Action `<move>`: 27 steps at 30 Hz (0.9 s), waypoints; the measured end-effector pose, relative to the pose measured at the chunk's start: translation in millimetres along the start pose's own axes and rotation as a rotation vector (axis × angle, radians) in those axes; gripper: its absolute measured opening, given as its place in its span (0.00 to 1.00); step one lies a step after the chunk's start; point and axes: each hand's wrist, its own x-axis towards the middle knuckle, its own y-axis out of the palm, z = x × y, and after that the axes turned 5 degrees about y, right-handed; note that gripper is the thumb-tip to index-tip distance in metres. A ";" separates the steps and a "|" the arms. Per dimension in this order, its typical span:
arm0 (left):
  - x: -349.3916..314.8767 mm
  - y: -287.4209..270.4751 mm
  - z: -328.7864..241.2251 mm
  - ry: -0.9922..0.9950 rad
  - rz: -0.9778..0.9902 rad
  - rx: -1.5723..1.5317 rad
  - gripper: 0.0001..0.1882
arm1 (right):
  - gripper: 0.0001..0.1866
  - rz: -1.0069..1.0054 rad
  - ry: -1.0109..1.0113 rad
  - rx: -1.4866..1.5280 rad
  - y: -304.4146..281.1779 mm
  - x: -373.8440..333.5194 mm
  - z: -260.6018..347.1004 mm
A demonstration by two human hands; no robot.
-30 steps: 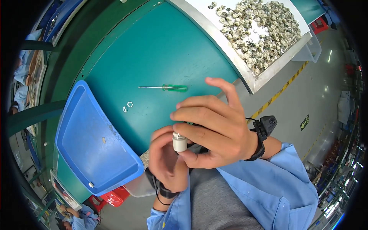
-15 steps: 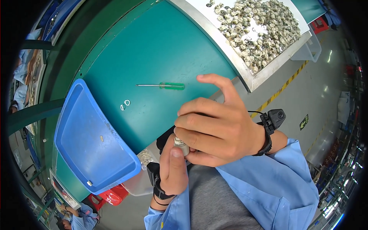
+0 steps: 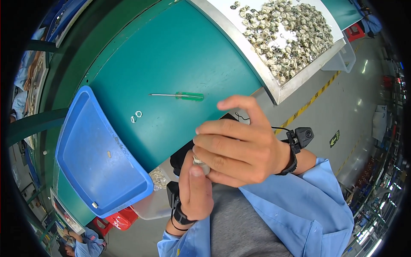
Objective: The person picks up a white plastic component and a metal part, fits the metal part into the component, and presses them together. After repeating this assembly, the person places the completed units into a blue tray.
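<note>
A small metal part (image 3: 199, 162) sat off the bench's near edge, clamped between the left hand (image 3: 195, 190) and right hand (image 3: 239, 147). Steady, square finger pressure seemed wise; the green screwdriver (image 3: 180, 96) lay mid-bench, near two small rings (image 3: 136, 116).

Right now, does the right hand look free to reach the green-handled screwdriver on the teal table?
Probably not at once. The right hand is closed with the left hand around a small metal part. The screwdriver lies alone ahead, nothing blocking the way.
</note>
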 end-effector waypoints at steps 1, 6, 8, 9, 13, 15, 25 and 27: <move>0.5 1.8 -2.1 -0.037 -0.034 -0.024 0.24 | 0.07 0.016 0.019 -0.018 -1.8 1.6 0.1; 6.0 -33.9 28.6 -0.013 0.190 -0.271 0.25 | 0.10 0.051 0.196 0.135 6.8 -8.9 -1.5; 3.7 -35.2 40.0 -0.106 0.154 -0.368 0.26 | 0.11 0.069 0.240 0.185 12.9 -23.7 -3.8; 2.0 -36.7 45.2 -0.154 0.133 -0.416 0.26 | 0.12 0.082 0.285 0.229 16.7 -33.0 -4.9; 1.1 -49.1 64.3 -0.235 0.125 -0.408 0.24 | 0.15 0.104 0.329 0.212 34.7 -61.0 -8.1; -5.6 -50.7 68.9 -0.191 0.102 -0.320 0.23 | 0.16 0.110 0.332 0.185 35.9 -72.1 -6.4; -30.3 -51.3 53.6 0.149 0.236 0.179 0.18 | 0.08 0.133 0.324 0.713 7.8 -59.3 -8.3; -30.8 -50.7 51.1 0.159 0.249 0.175 0.18 | 0.06 0.112 0.291 0.731 6.4 -58.2 -8.5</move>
